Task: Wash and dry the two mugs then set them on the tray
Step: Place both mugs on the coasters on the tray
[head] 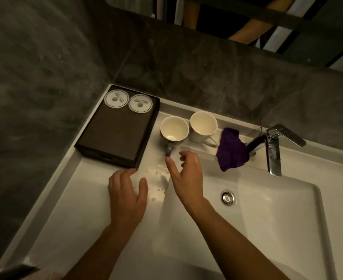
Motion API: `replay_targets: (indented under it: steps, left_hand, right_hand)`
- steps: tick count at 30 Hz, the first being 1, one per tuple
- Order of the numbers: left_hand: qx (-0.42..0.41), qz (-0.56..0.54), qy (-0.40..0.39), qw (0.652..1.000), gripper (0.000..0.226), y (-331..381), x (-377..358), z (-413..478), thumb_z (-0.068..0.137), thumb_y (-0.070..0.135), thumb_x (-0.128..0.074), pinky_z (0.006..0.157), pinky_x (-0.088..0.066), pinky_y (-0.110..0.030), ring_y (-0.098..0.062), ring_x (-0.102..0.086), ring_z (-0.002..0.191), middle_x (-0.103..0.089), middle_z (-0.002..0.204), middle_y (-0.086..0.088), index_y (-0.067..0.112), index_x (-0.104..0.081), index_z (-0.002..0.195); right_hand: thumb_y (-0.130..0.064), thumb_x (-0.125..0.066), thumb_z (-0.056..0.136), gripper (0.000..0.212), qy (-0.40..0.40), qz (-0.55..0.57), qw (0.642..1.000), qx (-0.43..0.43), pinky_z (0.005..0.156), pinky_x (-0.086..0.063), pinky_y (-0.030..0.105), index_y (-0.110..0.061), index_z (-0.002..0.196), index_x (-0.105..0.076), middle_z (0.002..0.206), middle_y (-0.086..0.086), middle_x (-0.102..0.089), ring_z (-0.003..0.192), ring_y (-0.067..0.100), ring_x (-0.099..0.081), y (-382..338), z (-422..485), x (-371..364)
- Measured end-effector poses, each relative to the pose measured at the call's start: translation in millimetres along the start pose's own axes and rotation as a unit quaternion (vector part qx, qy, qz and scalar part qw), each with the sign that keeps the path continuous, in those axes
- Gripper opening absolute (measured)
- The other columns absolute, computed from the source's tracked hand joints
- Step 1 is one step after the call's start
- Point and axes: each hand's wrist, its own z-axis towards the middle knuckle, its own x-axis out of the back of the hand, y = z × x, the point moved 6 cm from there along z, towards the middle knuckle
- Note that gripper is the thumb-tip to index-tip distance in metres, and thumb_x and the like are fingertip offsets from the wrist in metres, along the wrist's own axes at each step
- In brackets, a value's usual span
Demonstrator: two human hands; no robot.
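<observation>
Two cream mugs stand upright side by side on the sink ledge: the left mug [174,128] with its handle pointing toward me, the right mug [203,126] with its handle to the right. A dark brown tray [114,136] lies left of them, with two round white paper coasters at its far end. My right hand [186,174] hovers open just below the left mug's handle, fingertips close to it, holding nothing. My left hand [127,197] is open, fingers spread, near the tray's front right corner.
A purple cloth [230,152] is draped by the chrome faucet [273,148] on the right. The white basin [267,229] with its drain [228,197] lies below. Water drops spot the ledge between my hands. Dark stone walls and a mirror stand behind.
</observation>
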Motion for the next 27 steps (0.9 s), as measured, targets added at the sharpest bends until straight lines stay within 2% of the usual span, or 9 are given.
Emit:
replay_targets:
  steps: [4, 8, 11, 14, 16, 19, 23, 27]
  left_hand:
    - [0.032, 0.127, 0.011, 0.991, 0.042, -49, 18, 6, 0.096, 0.025, -0.067, 0.103, -0.041, -0.054, -0.038, -0.051, 0.122, -0.055, 0.132, -0.020, 0.004, -0.057, 0.131]
    - [0.060, 0.219, -0.008, 0.974, 0.064, -82, 31, 30, 0.096, 0.039, -0.063, 0.112, -0.034, -0.060, -0.043, -0.040, 0.139, -0.045, 0.149, -0.026, 0.001, -0.045, 0.144]
    - [0.084, 0.240, -0.050, 0.966, 0.082, -102, 34, 39, 0.099, 0.055, -0.052, 0.123, -0.022, -0.053, -0.037, -0.022, 0.154, -0.028, 0.167, -0.020, 0.006, -0.027, 0.159]
    - [0.058, 0.262, -0.058, 0.962, 0.086, -106, 32, 38, 0.100, 0.062, -0.037, 0.127, -0.013, -0.048, -0.030, -0.011, 0.159, -0.014, 0.173, -0.013, 0.010, -0.013, 0.164]
    - [0.050, 0.267, -0.063, 0.960, 0.087, -108, 30, 38, 0.101, 0.064, -0.031, 0.129, -0.011, -0.046, -0.029, -0.007, 0.160, -0.008, 0.174, -0.012, 0.010, -0.007, 0.165]
    - [0.040, 0.283, -0.076, 0.955, 0.089, -112, 28, 41, 0.100, 0.066, -0.022, 0.130, -0.008, -0.044, -0.027, -0.002, 0.161, -0.001, 0.174, -0.013, 0.010, 0.001, 0.165]
    - [0.036, 0.298, -0.085, 0.950, 0.088, -114, 27, 43, 0.100, 0.066, -0.016, 0.130, -0.003, -0.044, -0.026, 0.003, 0.161, 0.003, 0.174, -0.013, 0.009, 0.003, 0.164]
    - [0.038, 0.302, -0.084, 0.949, 0.086, -112, 27, 44, 0.101, 0.063, -0.017, 0.130, -0.003, -0.044, -0.026, 0.002, 0.161, 0.001, 0.174, -0.014, 0.008, 0.001, 0.164]
  right_hand:
    - [-0.052, -0.066, 0.091, 0.045, 0.007, 0.018, 0.998, -0.061, 0.083, -0.051, 0.024, -0.019, 0.121, -0.058, 0.115, -0.004, -0.058, 0.096, 0.010, -0.057, -9, 8, -19]
    - [-0.042, -0.066, 0.094, 0.027, 0.043, 0.026, 0.997, -0.060, 0.075, -0.047, 0.023, -0.018, 0.105, -0.061, 0.101, 0.001, -0.064, 0.088, 0.013, -0.060, -15, 14, -25]
    - [-0.037, -0.063, 0.097, 0.020, 0.049, 0.007, 0.998, -0.038, 0.070, -0.043, 0.020, -0.017, 0.099, -0.061, 0.095, 0.002, -0.064, 0.083, 0.013, -0.059, -19, 15, -27]
    - [-0.035, -0.059, 0.100, 0.015, 0.053, -0.027, 0.998, -0.035, 0.061, -0.034, 0.013, -0.022, 0.094, -0.056, 0.092, 0.000, -0.061, 0.077, 0.010, -0.053, -19, 12, -25]
    - [-0.034, -0.057, 0.101, 0.016, 0.066, -0.039, 0.997, -0.032, 0.060, -0.035, 0.017, -0.020, 0.092, -0.057, 0.090, 0.000, -0.061, 0.076, 0.012, -0.054, -16, 10, -23]
    - [-0.030, -0.059, 0.100, 0.017, 0.083, -0.031, 0.995, -0.034, 0.066, -0.041, 0.027, -0.018, 0.089, -0.059, 0.086, 0.003, -0.063, 0.077, 0.018, -0.059, -10, 12, -17]
    - [-0.030, -0.063, 0.097, 0.017, 0.077, 0.000, 0.996, -0.049, 0.068, -0.054, 0.038, -0.018, 0.085, -0.062, 0.081, 0.002, -0.068, 0.076, 0.020, -0.064, -4, 16, -8]
    - [-0.028, -0.065, 0.096, 0.010, 0.059, -0.005, 0.998, -0.036, 0.073, -0.057, 0.037, -0.024, 0.088, -0.062, 0.084, -0.001, -0.069, 0.080, 0.016, -0.066, -6, 14, 0]
